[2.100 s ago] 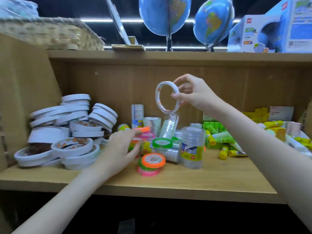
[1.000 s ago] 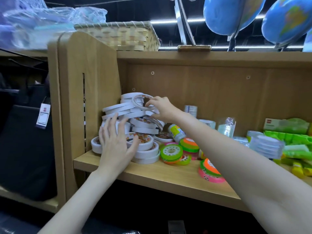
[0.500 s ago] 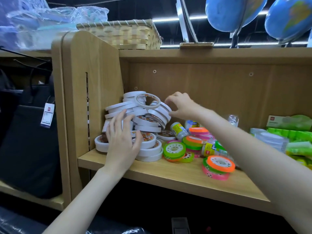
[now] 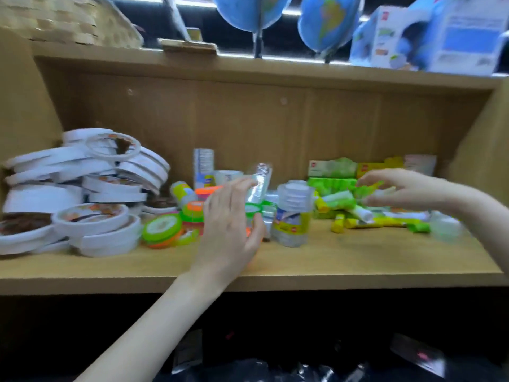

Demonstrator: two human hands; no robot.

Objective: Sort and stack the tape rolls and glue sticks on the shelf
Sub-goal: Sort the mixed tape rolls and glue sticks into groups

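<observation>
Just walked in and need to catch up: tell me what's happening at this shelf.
A person is sorting stationery on a wooden shelf. The left hand reaches in among the small coloured tape rolls at the middle. The right hand hovers, fingers spread, over the jumble of glue sticks on the right. White tape rolls sit heaped at the left. The picture is blurred; neither hand clearly holds anything.

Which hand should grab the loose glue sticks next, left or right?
Right. The right hand hovers open directly over the glue sticks on the shelf, fingers spread toward them. The left hand sits among the coloured tape rolls in the middle, farther away.
</observation>
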